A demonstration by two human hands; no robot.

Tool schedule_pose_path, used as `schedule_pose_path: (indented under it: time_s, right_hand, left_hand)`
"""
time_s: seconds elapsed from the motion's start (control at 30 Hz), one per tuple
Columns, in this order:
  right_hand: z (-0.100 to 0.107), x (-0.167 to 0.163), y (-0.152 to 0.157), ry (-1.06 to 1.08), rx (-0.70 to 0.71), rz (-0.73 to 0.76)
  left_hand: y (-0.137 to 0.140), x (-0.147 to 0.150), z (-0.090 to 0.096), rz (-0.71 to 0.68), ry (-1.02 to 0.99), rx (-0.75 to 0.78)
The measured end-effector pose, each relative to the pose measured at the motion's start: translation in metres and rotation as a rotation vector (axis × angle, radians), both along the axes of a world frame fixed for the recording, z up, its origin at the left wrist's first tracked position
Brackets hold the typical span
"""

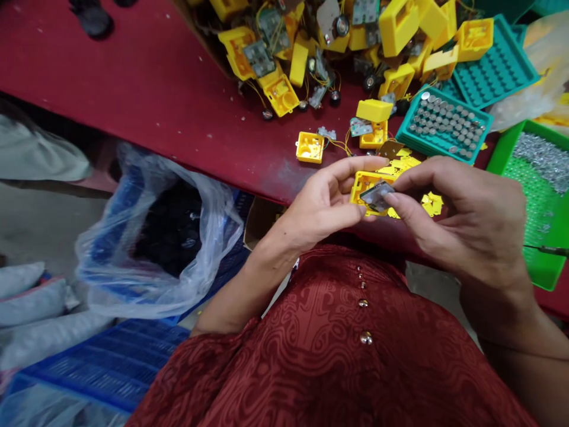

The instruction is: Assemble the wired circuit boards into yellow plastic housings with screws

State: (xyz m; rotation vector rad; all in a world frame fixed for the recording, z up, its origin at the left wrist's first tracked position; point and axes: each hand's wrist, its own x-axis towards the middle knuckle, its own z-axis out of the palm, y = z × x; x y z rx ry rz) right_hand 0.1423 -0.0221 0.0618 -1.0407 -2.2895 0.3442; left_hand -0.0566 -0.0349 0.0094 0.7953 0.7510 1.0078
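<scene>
My left hand grips a small yellow plastic case by its sides, its hollow facing up. Between the thumb and fingers of my right hand is a small grey circuit board, tilted over the case's opening. Part of the board lies inside the rim; my fingers hide its far end. Just beyond my hands, another yellow case lies on the table with a board wired beside it. Thin flat yellow pieces are scattered under and behind my right hand.
A pile of yellow cases with wired boards covers the back of the red table. A teal tray holds button cells, and a green tray holds small metal parts. At left stands a plastic-lined blue crate with black pieces.
</scene>
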Motion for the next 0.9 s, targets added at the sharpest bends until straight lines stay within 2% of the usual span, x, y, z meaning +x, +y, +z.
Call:
schedule_pose_path:
  time_s: [0.1, 0.27, 0.43, 0.6, 0.9]
  right_hand:
    - [0.001, 0.002, 0.002, -0.019, 0.025, 0.021]
    - [0.004, 0.003, 0.003, -0.113, -0.027, 0.022]
    - [0.000, 0.004, 0.010, -0.086, -0.027, 0.049]
    - [-0.003, 0.007, 0.019, -0.025, -0.049, 0.185]
    - [-0.003, 0.005, 0.022, -0.019, -0.097, 0.116]
  left_hand:
    - [0.001, -0.001, -0.002, -0.007, 0.014, 0.035]
    - [0.002, 0.002, -0.008, -0.015, 0.052, 0.074]
    - [0.003, 0.009, -0.011, 0.069, 0.071, 0.136]
    - [0.002, 0.011, -0.003, 0.065, 0.090, 0.070]
    - [0.002, 0.007, -0.009, 0.023, 0.064, -0.036]
